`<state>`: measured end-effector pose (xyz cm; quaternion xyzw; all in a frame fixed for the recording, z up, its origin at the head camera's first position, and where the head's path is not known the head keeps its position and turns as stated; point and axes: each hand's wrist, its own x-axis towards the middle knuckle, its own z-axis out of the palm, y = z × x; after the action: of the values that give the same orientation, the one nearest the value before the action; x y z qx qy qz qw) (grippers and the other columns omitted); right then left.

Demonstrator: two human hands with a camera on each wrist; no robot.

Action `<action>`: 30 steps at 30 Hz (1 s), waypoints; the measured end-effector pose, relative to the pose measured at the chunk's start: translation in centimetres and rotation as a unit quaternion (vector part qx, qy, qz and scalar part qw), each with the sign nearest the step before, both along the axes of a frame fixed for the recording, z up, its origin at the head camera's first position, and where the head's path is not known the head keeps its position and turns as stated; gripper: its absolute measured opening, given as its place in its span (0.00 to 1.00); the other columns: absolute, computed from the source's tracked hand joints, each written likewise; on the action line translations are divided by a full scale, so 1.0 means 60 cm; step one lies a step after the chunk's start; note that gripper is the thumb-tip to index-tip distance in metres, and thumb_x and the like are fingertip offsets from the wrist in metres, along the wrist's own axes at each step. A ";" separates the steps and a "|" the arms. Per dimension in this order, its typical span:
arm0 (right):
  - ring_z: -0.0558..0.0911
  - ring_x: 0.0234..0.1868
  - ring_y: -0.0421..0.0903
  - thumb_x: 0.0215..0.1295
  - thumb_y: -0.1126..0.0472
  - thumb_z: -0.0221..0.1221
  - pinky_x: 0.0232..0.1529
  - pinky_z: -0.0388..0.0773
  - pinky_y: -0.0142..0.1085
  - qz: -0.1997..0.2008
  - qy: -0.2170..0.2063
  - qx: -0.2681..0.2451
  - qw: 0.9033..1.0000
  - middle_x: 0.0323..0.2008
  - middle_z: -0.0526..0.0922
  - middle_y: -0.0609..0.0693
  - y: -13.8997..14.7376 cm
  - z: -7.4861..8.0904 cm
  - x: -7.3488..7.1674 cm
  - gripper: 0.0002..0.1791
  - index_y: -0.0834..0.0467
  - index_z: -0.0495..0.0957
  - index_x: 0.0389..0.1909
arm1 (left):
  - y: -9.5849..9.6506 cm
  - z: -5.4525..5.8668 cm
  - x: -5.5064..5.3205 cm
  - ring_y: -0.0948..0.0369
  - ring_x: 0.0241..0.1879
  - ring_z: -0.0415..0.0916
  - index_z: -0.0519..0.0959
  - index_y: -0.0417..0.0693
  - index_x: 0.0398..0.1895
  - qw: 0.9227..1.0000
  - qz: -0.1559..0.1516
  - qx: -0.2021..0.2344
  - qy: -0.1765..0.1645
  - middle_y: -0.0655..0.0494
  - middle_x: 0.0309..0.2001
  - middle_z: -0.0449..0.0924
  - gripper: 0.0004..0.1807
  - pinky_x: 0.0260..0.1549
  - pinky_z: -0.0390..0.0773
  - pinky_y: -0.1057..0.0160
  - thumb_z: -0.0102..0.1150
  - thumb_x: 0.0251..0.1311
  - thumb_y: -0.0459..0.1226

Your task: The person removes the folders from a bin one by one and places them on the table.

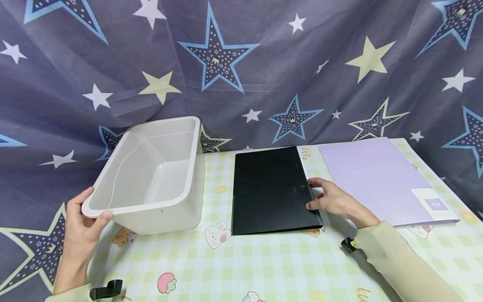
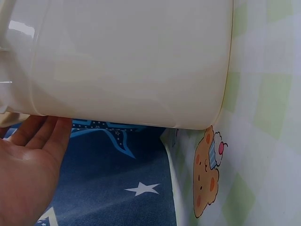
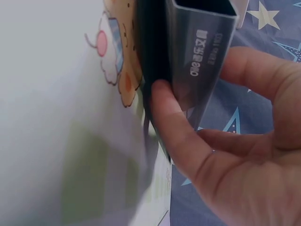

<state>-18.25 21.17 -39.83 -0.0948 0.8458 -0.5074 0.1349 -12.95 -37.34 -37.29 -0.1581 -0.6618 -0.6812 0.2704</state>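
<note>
A white plastic bin (image 1: 196, 197) stands on the left of the table. My left hand (image 1: 84, 233) grips its near left corner, thumb over the rim and fingers on the outer side; in the left wrist view those fingers touch the bin's wall (image 2: 131, 61) just under the rim. Right of the bin lies a black file folder (image 1: 271, 193), flat on the cloth. With my right hand (image 1: 333, 199) I hold the folder by its right edge. The right wrist view shows its spine (image 3: 200, 56), printed with white lettering, between the thumb and fingers.
A lilac folder (image 1: 373, 180) with a white label lies at the right. Green checked cloth (image 1: 211, 268) covers the table. Behind it hangs a dark blue star-patterned curtain (image 1: 260, 79), close to the bin's back. Black wrist cameras are on both sleeves.
</note>
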 end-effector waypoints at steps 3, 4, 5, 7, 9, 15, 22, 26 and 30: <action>0.81 0.43 0.52 0.49 0.67 0.68 0.37 0.77 0.37 0.001 -0.007 0.003 1.000 0.65 0.61 0.69 0.000 0.000 0.000 0.47 0.70 0.54 0.68 | 0.001 0.000 0.001 0.60 0.48 0.75 0.59 0.33 0.67 1.000 0.003 0.000 -0.004 0.44 0.55 0.70 0.37 0.45 0.75 0.75 0.55 0.50 0.13; 0.81 0.43 0.52 0.49 0.66 0.68 0.38 0.77 0.37 0.001 -0.008 0.007 1.000 0.64 0.61 0.69 0.000 0.000 0.000 0.47 0.71 0.54 0.68 | 0.001 0.000 0.001 0.60 0.48 0.75 0.59 0.33 0.66 1.000 0.003 0.001 -0.005 0.44 0.55 0.70 0.37 0.45 0.75 0.75 0.54 0.50 0.13; 0.80 0.44 0.52 0.49 0.66 0.68 0.38 0.77 0.37 0.000 -0.008 0.011 1.000 0.64 0.61 0.69 0.001 0.000 -0.001 0.48 0.71 0.53 0.69 | 0.001 0.000 0.002 0.60 0.48 0.75 0.59 0.33 0.66 1.000 0.004 0.001 -0.006 0.44 0.55 0.70 0.37 0.45 0.75 0.75 0.54 0.50 0.13; 0.80 0.45 0.53 0.50 0.65 0.69 0.39 0.77 0.37 0.001 -0.009 0.019 1.000 0.65 0.61 0.69 0.001 0.001 -0.001 0.48 0.71 0.53 0.69 | 0.001 0.000 0.002 0.60 0.48 0.75 0.59 0.33 0.66 1.000 0.003 0.002 -0.005 0.44 0.55 0.70 0.37 0.45 0.75 0.75 0.54 0.50 0.13; 0.80 0.46 0.54 0.50 0.65 0.69 0.40 0.77 0.38 0.003 -0.010 0.025 1.000 0.66 0.59 0.70 0.002 0.001 -0.001 0.48 0.71 0.53 0.69 | 0.001 0.000 0.002 0.60 0.48 0.75 0.59 0.33 0.66 1.000 0.001 0.003 -0.004 0.44 0.55 0.70 0.37 0.45 0.75 0.75 0.54 0.50 0.13; 0.80 0.47 0.54 0.50 0.65 0.69 0.42 0.77 0.40 0.011 -0.018 0.024 0.999 0.66 0.56 0.72 0.003 0.002 0.000 0.49 0.71 0.51 0.69 | 0.001 0.001 0.000 0.59 0.48 0.75 0.59 0.32 0.66 1.000 -0.004 0.007 0.002 0.44 0.55 0.70 0.37 0.45 0.76 0.75 0.54 0.50 0.13; 0.81 0.41 0.50 0.49 0.67 0.69 0.38 0.77 0.38 0.010 -0.019 0.028 0.999 0.66 0.58 0.70 0.002 -0.002 -0.003 0.48 0.71 0.52 0.69 | 0.002 0.000 0.001 0.60 0.47 0.75 0.59 0.32 0.66 1.000 0.000 0.007 -0.001 0.44 0.54 0.70 0.37 0.44 0.76 0.75 0.55 0.50 0.13; 0.80 0.41 0.49 0.49 0.66 0.69 0.38 0.77 0.38 0.007 -0.011 0.053 0.999 0.64 0.63 0.69 0.002 -0.004 -0.005 0.47 0.72 0.54 0.68 | 0.003 0.001 0.002 0.60 0.47 0.75 0.59 0.33 0.66 1.000 0.002 0.010 -0.003 0.44 0.54 0.70 0.37 0.44 0.76 0.75 0.55 0.50 0.13; 0.80 0.43 0.51 0.50 0.65 0.68 0.40 0.77 0.39 0.002 0.000 0.074 0.997 0.61 0.67 0.68 0.001 -0.004 -0.005 0.45 0.72 0.56 0.67 | 0.004 0.001 0.001 0.60 0.47 0.75 0.59 0.32 0.66 1.000 -0.004 0.012 0.002 0.44 0.54 0.70 0.37 0.44 0.76 0.75 0.55 0.50 0.13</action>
<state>-18.54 21.26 -40.07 -0.0861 0.8808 -0.4430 0.1430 -12.90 -37.11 -37.21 -0.1588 -0.6526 -0.6897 0.2705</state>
